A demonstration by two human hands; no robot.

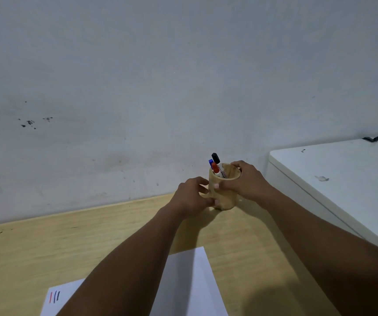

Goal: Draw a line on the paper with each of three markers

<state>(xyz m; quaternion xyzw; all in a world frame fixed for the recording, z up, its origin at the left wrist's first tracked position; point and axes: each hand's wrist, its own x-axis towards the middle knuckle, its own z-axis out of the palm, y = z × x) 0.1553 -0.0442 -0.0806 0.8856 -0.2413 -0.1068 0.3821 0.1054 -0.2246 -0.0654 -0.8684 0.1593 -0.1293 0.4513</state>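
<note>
A wooden cup (225, 197) stands on the table near the wall. Three capped markers stick out of it: black (216, 158), blue (211, 162) and red (215, 169). My right hand (243, 181) grips the cup around its rim and right side. My left hand (191, 197) touches the cup's lower left side with its fingertips. A white sheet of paper (188, 281) lies at the near edge, partly under my forearms. Near its left corner are three short lines (54, 297), one red and two dark.
The wooden table (46, 247) meets a grey-white wall (137, 87) at the back. A white cabinet or appliance (343, 179) stands to the right, higher than the table, with a small dark object (371, 139) at its far edge.
</note>
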